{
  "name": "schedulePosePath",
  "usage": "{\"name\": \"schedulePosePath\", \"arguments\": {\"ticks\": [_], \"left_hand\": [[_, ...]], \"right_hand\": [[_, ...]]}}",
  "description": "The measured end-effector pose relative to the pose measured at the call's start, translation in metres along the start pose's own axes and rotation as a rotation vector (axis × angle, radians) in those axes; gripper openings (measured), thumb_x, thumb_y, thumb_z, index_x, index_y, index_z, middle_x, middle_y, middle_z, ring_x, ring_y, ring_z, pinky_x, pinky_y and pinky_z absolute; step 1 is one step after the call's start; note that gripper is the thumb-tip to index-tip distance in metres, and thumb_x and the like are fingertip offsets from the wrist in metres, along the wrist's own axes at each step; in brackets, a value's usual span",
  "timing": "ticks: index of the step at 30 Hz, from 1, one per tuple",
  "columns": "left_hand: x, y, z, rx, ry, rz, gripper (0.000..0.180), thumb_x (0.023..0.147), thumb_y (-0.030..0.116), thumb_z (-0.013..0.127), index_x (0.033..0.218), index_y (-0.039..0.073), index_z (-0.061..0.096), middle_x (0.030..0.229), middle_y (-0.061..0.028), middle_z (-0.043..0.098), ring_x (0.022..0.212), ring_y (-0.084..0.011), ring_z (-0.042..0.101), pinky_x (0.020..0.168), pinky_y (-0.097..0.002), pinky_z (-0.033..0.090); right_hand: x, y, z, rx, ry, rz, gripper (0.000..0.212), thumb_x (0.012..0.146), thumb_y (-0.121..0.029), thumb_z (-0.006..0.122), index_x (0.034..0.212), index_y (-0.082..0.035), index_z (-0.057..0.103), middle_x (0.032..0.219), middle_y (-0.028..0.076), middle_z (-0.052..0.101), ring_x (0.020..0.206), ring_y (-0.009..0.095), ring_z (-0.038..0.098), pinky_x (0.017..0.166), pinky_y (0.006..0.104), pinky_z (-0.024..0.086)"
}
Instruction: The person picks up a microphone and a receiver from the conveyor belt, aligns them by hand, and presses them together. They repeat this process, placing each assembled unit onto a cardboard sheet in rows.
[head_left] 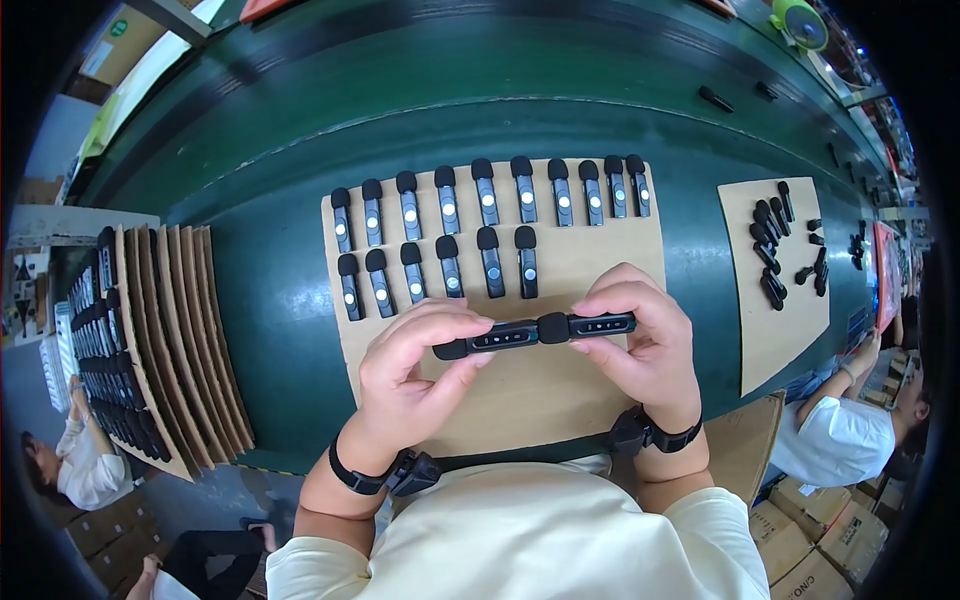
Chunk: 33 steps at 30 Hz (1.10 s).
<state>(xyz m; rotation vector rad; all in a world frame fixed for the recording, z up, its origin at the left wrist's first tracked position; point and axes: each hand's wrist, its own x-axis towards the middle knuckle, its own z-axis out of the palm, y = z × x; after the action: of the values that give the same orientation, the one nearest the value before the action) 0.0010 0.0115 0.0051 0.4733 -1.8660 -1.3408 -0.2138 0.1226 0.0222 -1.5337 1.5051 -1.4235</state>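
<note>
My left hand (405, 375) pinches a small black clip-on microphone (505, 337) with a foam tip. A second clip-on microphone (602, 325) is gripped between the thumb and fingers of my right hand (650, 345). The two lie end to end, level, the foam of the right one against the end of the left one. Both are held above a brown cardboard sheet (600, 270). Beyond my hands, two rows of similar microphones (485, 195) rest on that sheet, foam ends pointing away from me, most showing a pale round spot.
At left stand cardboard layers (190, 340) with many microphones between them. To the right, another cardboard sheet (760, 350) carries loose microphones (768, 230). All rest on a green table (280, 330). Co-workers (840, 440) sit at both sides; cartons (800, 510) stand lower right.
</note>
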Motion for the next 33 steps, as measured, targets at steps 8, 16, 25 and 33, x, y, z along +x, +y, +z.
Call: {"name": "schedulePosePath", "arguments": {"ticks": [8,16,25,33], "left_hand": [[0.0005,0.002,-0.0035,0.025,-0.036,-0.011,0.029,0.074,-0.005,0.076,0.101,0.0,0.067,0.096,-0.0117,0.07,0.091,-0.0273,0.067,0.094,-0.045,0.049],[-0.0003,0.0026,-0.0038,0.008,-0.034,-0.014,0.029,0.073,-0.005,0.076,0.1,0.0,0.068,0.095,-0.0112,0.07,0.092,-0.0278,0.067,0.095,-0.0462,0.048],[0.0014,0.0019,-0.0054,0.057,-0.041,0.026,0.03,0.072,-0.004,0.077,0.101,0.0,0.069,0.093,-0.0114,0.07,0.092,-0.0276,0.067,0.096,-0.0461,0.048],[0.0026,0.0063,-0.0022,0.178,-0.029,0.056,0.032,0.07,-0.007,0.074,0.101,0.0,0.069,0.097,-0.0115,0.07,0.093,-0.0263,0.066,0.096,-0.0457,0.047]], "right_hand": [[0.0027,0.0022,0.0009,-0.016,0.003,-0.083,0.03,0.07,0.003,0.08,0.098,-0.002,0.069,0.086,0.008,0.063,0.078,0.019,0.061,0.068,0.0276,0.048],[0.0004,0.005,0.0008,-0.039,-0.015,-0.087,0.029,0.071,-0.003,0.081,0.095,-0.003,0.065,0.084,0.008,0.063,0.076,0.019,0.058,0.067,0.0289,0.044],[0.0005,0.0065,0.0021,-0.043,-0.012,-0.099,0.027,0.072,-0.003,0.081,0.094,-0.002,0.065,0.086,0.008,0.062,0.077,0.019,0.057,0.066,0.0286,0.043],[-0.0001,-0.0003,0.0053,0.048,0.016,-0.051,0.029,0.072,0.008,0.074,0.099,0.0,0.068,0.095,0.011,0.062,0.086,0.02,0.062,0.075,0.0277,0.05]]}}
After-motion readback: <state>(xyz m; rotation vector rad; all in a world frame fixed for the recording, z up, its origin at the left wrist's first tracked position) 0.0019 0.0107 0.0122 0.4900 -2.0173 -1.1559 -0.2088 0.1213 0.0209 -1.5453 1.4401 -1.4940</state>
